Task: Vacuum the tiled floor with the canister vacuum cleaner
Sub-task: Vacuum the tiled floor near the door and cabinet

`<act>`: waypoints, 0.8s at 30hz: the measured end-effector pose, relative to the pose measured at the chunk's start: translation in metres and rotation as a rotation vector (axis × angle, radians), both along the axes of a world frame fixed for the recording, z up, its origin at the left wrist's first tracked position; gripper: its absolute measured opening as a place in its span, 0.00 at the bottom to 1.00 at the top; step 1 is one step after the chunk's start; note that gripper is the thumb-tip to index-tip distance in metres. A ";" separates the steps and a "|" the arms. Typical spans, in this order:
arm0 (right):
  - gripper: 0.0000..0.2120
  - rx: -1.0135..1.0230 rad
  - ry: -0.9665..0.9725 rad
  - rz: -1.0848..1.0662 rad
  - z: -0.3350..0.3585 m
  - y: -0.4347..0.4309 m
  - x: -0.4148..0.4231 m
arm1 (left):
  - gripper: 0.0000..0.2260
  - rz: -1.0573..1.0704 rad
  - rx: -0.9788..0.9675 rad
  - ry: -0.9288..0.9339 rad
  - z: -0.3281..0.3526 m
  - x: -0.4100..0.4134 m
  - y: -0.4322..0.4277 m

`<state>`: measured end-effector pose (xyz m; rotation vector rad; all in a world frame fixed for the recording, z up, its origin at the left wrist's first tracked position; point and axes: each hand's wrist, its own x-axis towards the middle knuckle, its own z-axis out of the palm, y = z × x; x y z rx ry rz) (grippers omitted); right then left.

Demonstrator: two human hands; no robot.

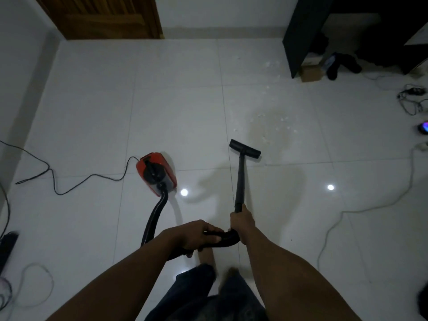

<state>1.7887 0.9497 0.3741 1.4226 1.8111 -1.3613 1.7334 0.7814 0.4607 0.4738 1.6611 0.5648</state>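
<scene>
A red and black canister vacuum [157,173] stands on the white tiled floor [176,107], left of centre. Its black hose [154,218] curves from the canister toward me. My left hand [196,236] grips the curved black handle where the hose ends. My right hand [242,222] is closed around the lower end of the black wand [240,181]. The wand runs forward to the black floor nozzle [245,148], which rests flat on the tiles. Small white crumbs [281,126] lie scattered just beyond and right of the nozzle.
The vacuum's black power cord [69,184] snakes across the left floor. A white cable [370,207] loops on the right, near tangled cables [411,98]. Dark furniture [308,35], a cardboard box [310,72] and black shoes [342,66] stand at back right. A wooden door [104,17] is at back left.
</scene>
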 end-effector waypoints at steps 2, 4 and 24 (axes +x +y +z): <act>0.33 0.005 -0.003 -0.006 -0.004 -0.006 0.024 | 0.19 0.005 0.002 -0.002 0.000 0.023 -0.006; 0.33 -0.005 -0.017 -0.019 -0.005 -0.012 0.050 | 0.19 0.001 0.001 -0.003 0.001 0.047 -0.011; 0.30 -0.056 -0.065 -0.087 -0.027 -0.021 0.171 | 0.19 -0.080 0.012 0.004 -0.021 0.153 -0.019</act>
